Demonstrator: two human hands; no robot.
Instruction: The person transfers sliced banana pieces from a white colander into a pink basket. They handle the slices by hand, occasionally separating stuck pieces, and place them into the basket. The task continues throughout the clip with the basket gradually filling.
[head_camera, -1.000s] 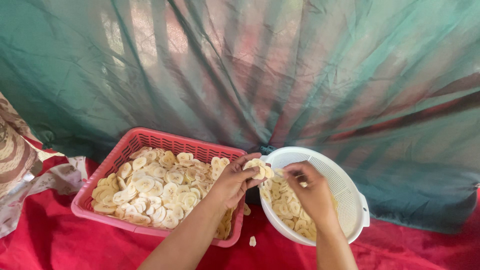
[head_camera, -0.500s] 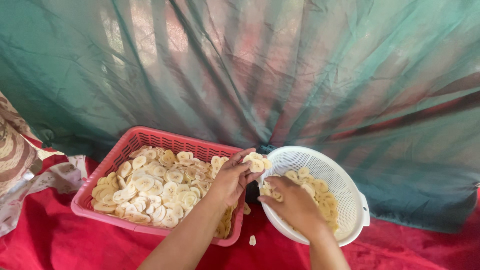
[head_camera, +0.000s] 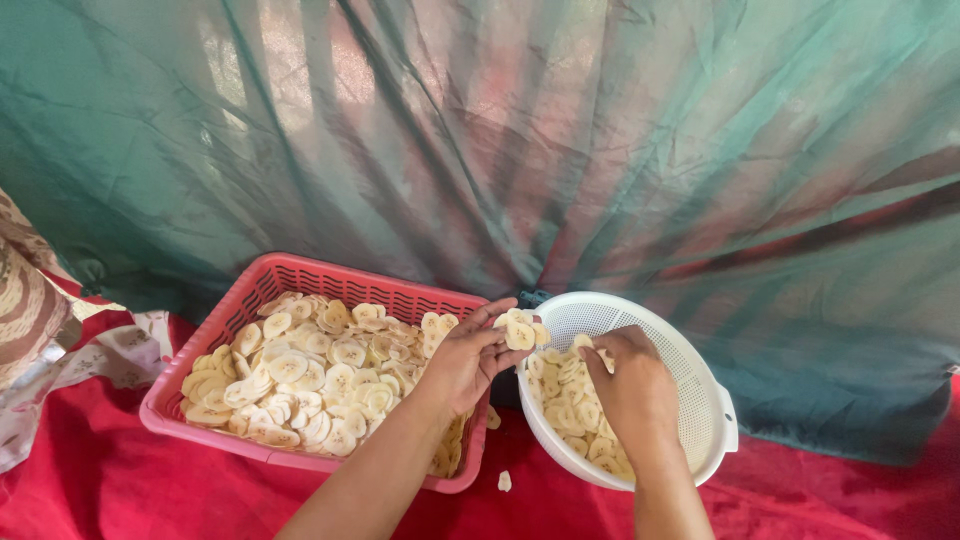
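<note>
Between the pink basket (head_camera: 300, 280) and the white colander (head_camera: 700, 400), your left hand (head_camera: 465, 365) is raised over the gap, fingers curled and pinched on a small stack of pale round slices (head_camera: 518, 332), thumb above and fingertips beneath; your right hand (head_camera: 632, 385) is down inside the colander, knuckles up, fingers bent into the heap of slices (head_camera: 565, 400) there, but whether it has closed on any of them you cannot tell from this angle; the rest of the slices lie spread through the basket (head_camera: 300, 370), many deep and overlapping, and two strays sit on the red cloth (head_camera: 80, 490), one (head_camera: 504, 481) just in front of the colander's rim and one (head_camera: 492, 417) between the two containers; these thin discs look light and somewhat brittle, likely to crack if you squeeze the faces or bend them, and their flat sides may cling together or slide off one another, so take them by the edges in short stacks, with a loose pinch rather than a grip; a green sheet (head_camera: 500, 130) hangs behind both containers, and patterned fabric (head_camera: 30, 310) lies at the far left.
</note>
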